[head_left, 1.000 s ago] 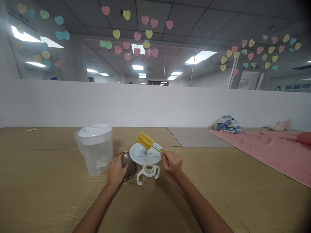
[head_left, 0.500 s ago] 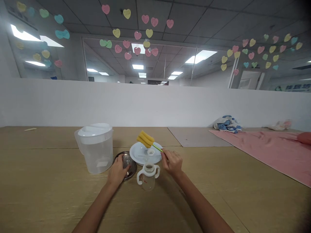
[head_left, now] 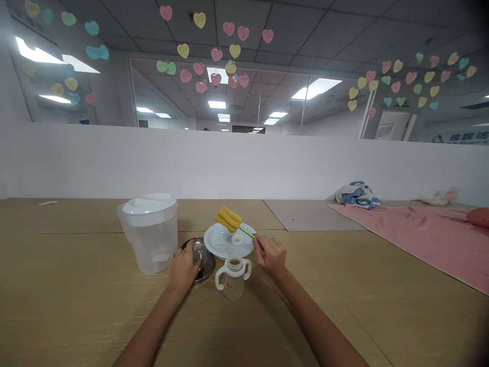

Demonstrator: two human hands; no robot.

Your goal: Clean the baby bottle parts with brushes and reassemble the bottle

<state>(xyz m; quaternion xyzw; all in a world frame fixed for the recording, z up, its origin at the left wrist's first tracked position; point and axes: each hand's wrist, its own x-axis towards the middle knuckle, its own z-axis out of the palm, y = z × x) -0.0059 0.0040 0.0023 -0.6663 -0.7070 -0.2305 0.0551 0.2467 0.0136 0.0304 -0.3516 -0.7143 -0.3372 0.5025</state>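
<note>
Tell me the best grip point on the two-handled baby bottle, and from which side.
Probably one of the side loop handles of the baby bottle. It stands upright and open-topped between the left hand and right hand, handles sticking out left and right, so come in sideways and hook a loop.

Surface: tan wooden table [head_left: 76, 306]
Left: lidded clear pitcher [head_left: 151, 232]; metal dish [head_left: 204, 262]
Centre: white plate [head_left: 225, 239]; handled baby bottle [head_left: 233, 278]
Far right: pink cloth [head_left: 420, 234]; bundled blue-white cloth [head_left: 357, 195]

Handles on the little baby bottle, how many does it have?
2: one handle on the left side of the baby bottle, one handle on its right side.
</note>
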